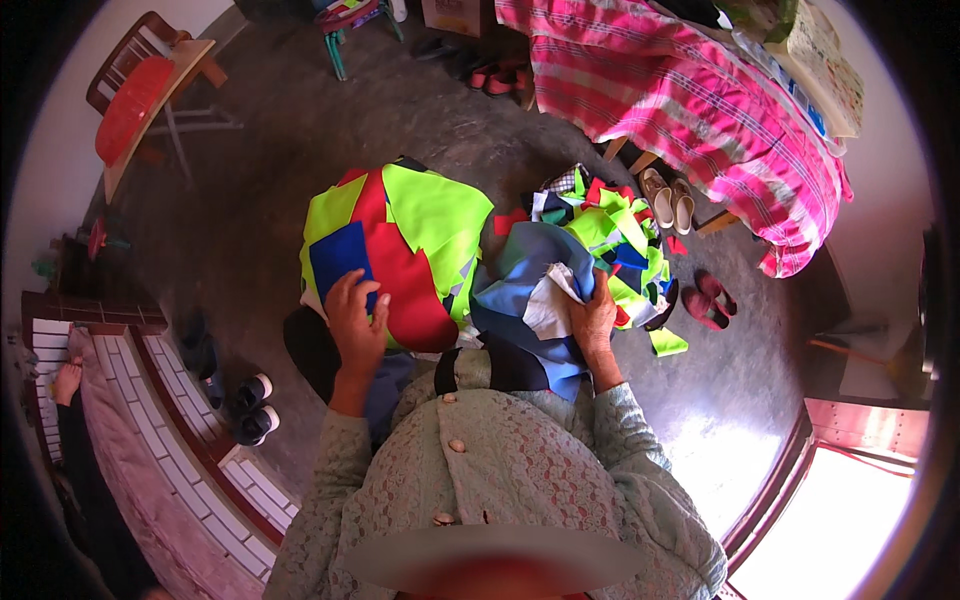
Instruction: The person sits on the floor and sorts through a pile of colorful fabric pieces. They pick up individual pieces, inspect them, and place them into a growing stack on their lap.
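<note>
My left hand (pixel 355 322) rests on a dark blue fabric piece (pixel 340 258), fingers pinching its lower edge. That piece lies on a stack of red and neon yellow-green fabric pieces (pixel 420 230) on my lap. My right hand (pixel 592 318) grips a bunch of light blue and white cloth (pixel 545 285) just right of the stack. Behind that hand, a heap of mixed scraps (pixel 610 225) in green, red, blue and black spreads over the floor.
A bed with a pink checked cover (pixel 690 90) stands at the upper right, with sandals (pixel 668 200) and dark red slippers (pixel 708 298) beside it. A wooden chair holding a red tray (pixel 135 100) is at upper left. Shoes (pixel 255 405) lie by a tiled ledge (pixel 150 400).
</note>
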Available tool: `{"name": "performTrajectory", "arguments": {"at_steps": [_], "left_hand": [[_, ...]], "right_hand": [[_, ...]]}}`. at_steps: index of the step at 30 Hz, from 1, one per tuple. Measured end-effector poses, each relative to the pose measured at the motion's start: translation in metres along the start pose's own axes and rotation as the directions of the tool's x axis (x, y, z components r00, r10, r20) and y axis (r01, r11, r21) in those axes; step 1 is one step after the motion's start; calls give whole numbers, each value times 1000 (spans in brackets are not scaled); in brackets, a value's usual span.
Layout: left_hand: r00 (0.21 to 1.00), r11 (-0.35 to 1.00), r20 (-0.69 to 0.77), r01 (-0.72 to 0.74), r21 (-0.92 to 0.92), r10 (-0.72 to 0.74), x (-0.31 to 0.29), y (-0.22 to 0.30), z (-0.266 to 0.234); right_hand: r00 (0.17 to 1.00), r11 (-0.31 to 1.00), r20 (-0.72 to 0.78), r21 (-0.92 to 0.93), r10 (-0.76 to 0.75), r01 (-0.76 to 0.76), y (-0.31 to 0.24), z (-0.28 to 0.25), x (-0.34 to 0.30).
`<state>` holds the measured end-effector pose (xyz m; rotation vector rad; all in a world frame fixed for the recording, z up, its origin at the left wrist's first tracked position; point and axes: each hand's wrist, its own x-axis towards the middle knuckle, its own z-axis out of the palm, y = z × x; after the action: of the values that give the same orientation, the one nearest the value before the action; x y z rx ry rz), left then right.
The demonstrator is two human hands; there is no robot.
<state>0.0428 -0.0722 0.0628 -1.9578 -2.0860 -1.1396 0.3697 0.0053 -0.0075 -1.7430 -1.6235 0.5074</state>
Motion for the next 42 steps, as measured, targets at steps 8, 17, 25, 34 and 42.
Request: {"name": "performTrajectory", "arguments": {"at_steps": [8, 17, 25, 34, 42], "left_hand": [[935, 877, 192, -189, -443, 298, 33, 85, 58], [779, 864, 440, -248, -439, 447, 41, 122, 125], [834, 835, 357, -201, -512, 420, 25, 106, 119], [918, 631, 391, 267, -728, 63, 21, 85, 75], [854, 273, 508, 519, -810, -116, 21, 61, 30]], "right_hand": [[999, 1000, -28, -1, -27, 27, -19, -6, -2], [981, 981, 98, 117, -165, 154, -20, -21, -3], [987, 971, 157, 230, 33, -69, -2, -17, 8], [996, 998, 84, 56, 12, -17, -12, -10, 7], [984, 981, 74, -92, -162, 169, -9, -7, 0]]}}
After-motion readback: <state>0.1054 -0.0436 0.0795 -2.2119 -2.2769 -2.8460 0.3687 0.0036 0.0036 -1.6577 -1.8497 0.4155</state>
